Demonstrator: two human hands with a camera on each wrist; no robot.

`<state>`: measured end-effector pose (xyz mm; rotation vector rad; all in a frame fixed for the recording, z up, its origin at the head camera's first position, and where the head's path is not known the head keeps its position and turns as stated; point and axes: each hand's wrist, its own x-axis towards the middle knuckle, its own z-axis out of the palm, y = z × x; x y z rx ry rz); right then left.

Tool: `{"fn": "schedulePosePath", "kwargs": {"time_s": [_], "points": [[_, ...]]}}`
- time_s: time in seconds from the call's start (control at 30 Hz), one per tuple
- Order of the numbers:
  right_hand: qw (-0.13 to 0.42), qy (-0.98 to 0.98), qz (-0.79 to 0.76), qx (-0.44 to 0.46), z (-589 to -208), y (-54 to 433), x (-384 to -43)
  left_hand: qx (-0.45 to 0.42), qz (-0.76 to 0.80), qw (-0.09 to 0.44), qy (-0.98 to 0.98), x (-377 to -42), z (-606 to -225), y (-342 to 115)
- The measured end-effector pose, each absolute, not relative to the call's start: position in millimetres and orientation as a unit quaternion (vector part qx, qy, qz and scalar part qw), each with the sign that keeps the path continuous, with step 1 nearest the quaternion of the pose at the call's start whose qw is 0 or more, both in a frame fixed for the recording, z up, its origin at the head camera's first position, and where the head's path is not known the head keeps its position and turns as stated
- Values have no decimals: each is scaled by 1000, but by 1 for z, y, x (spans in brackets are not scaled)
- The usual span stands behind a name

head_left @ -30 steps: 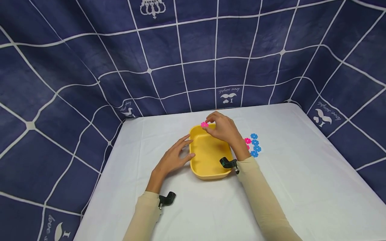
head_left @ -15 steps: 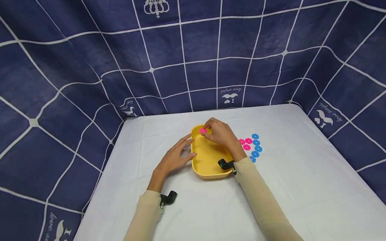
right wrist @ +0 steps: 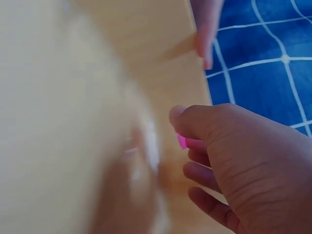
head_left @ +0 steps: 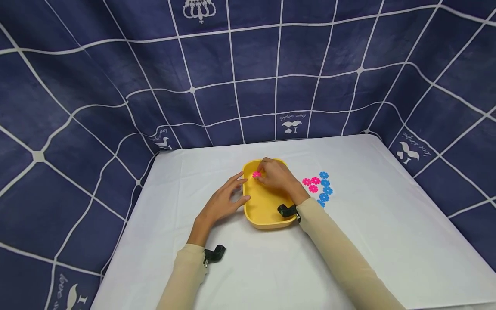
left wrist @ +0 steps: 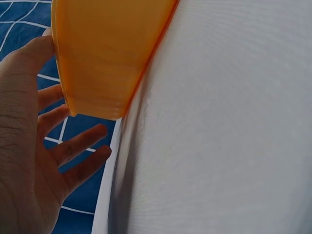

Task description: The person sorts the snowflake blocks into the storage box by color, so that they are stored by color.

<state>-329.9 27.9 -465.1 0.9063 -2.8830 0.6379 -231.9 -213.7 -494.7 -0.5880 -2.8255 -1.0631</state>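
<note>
At the left, the left hand [head_left: 222,204] lies beside the yellow box [head_left: 267,209]. Its grip is wide: the fingers are spread, and the thumb and a finger touch the near edge and side wall of the box, as the left wrist view also shows. The box stands on the white desk [head_left: 387,224]. I judge it to be light, stiff plastic with a smooth wall, so it may slide at a small push; its rim or side wall seems the best place to steady it.

In the middle, the right hand [head_left: 275,174] is over the far part of the box. Its grip is narrow, with thumb and finger pinching one pink flower piece [head_left: 256,175]. This piece is near the far left corner of the box; I cannot tell if it touches the bottom. It looks thin, very light and rather stiff, probably not fragile, but its flat face could be slippery. The notched edge should give the fingertips a good hold.

Further right, on the desk, three loose pink pieces [head_left: 313,188] lie close together, and next to them a curved row of blue pieces [head_left: 325,190], the nearest one partly hidden by the right sleeve [head_left: 329,241].
</note>
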Motion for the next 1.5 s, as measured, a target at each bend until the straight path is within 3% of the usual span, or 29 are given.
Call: {"fn": "schedulePosePath", "kwargs": {"time_s": [0.5,1.0,1.5], "points": [[0,-936,137,324,-473,15,-332,-186,-346,23,-919,-231,-491,-216],[13,-940,124,317,-478,13,-331,-176,-349,6,-920,-232,-491,-215],[-11,-927,218,305,-467,21,-330,-185,-356,15,-916,-232,-493,-216]]}}
